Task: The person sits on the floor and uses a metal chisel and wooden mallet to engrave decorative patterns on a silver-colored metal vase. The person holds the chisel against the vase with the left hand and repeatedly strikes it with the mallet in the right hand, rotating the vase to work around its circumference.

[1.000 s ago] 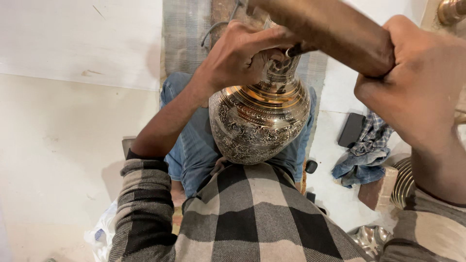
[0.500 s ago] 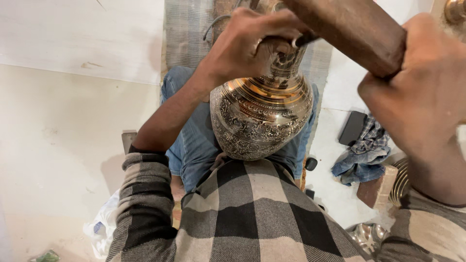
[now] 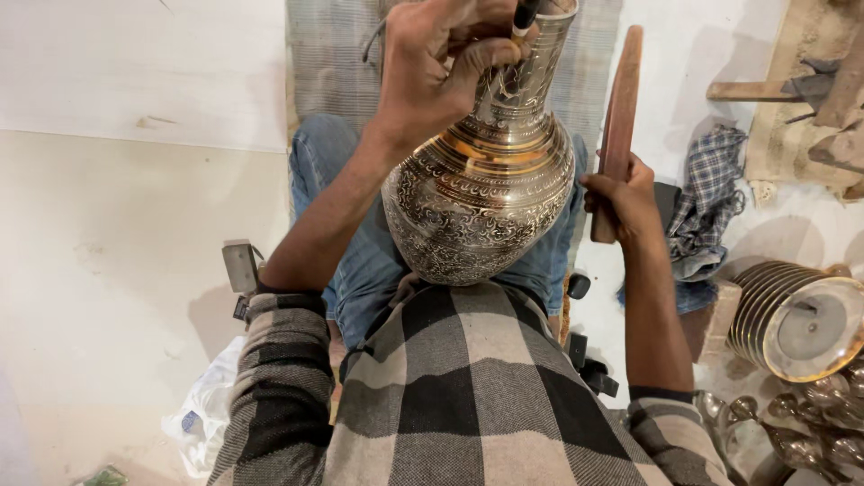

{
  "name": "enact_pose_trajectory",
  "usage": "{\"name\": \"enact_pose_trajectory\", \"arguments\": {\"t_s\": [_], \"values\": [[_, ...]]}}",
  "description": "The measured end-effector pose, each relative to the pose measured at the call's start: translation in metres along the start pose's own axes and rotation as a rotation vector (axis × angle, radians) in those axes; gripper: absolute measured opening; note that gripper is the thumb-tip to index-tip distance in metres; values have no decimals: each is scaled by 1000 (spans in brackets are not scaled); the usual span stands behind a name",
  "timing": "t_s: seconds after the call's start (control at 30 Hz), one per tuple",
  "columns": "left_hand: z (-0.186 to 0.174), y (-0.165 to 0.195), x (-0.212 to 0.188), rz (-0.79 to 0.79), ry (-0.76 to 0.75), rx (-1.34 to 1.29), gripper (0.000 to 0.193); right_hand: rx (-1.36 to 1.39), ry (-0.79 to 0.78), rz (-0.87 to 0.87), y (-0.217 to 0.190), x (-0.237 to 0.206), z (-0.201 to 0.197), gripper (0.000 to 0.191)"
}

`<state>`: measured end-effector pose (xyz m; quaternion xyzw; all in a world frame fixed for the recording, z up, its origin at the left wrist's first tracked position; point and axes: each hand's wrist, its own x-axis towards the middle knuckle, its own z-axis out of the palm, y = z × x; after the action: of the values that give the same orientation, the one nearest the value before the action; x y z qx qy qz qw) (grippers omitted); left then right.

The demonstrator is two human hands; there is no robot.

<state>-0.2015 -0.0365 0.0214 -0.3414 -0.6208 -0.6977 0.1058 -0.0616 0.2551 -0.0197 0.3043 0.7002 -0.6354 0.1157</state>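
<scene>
On the lap, against a checked shirt (image 3: 486, 387): engraved brass vase (image 3: 486, 193), neck tilted away. Left hand (image 3: 445, 58) clamped on a thin tool (image 3: 522, 18) at the neck, covering part of it. Right hand (image 3: 621, 193) gripping wooden stick (image 3: 616, 117), beside vase, not touching. Nearby R: stacked metal plates (image 3: 796, 315), blue cloth (image 3: 711, 193).

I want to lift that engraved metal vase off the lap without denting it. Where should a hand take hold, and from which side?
Probably the narrow neck of the engraved vase, where the left hand already wraps it. The round belly looks too wide to close a hand around. Come from the left, since the right hand holds a wooden stick on the other side.
</scene>
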Motion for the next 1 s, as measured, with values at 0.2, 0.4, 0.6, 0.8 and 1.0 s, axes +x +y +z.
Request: {"name": "enact_pose_trajectory", "arguments": {"t_s": [0.2, 0.4, 0.6, 0.8, 1.0], "values": [[-19, -24, 3, 140, -248, 166, 20, -376, 30, -571, -24, -43, -22, 28], [-25, -32, 5, 261, -400, 455, 28, -566, -16, -774, -80, -61, -29, 24], [-17, -36, 0, 271, -344, 436, 36, -518, -160, -870, -112, -57, -58, 28], [-21, -39, -5, 254, -356, 433, 45, -821, -44, -809, -94, -37, -116, 4], [-21, -41, 2, 256, -363, 457, 63, -1003, 71, -839, -89, -19, -123, 4]]}}
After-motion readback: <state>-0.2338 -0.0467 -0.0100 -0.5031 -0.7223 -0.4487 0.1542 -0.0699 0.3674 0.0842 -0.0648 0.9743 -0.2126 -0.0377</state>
